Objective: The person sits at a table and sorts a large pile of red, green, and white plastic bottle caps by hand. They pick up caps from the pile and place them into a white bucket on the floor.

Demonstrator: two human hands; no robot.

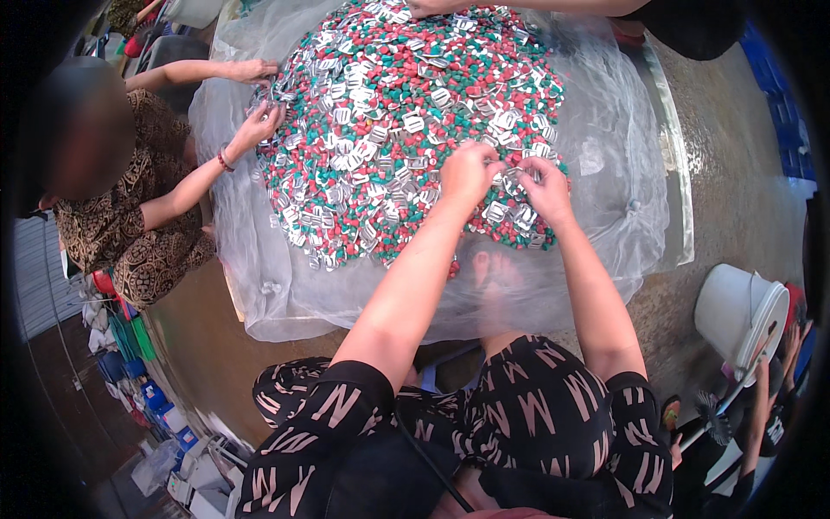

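Note:
A big heap of small red and green pellets mixed with silver metal clips (406, 112) lies on a clear plastic sheet (605, 216). My left hand (467, 173) and my right hand (545, 186) meet at the near edge of the heap, fingers pinched together on a silver metal clip (512, 176) between them. More clips lie just under my hands. My bare feet show faintly through the sheet below.
A person in a patterned brown top sits at the left, both hands (255, 95) in the heap's left edge. Another person's hand (432, 7) reaches in from the top. A white bucket (739, 311) stands at the right, blue crates at the far right.

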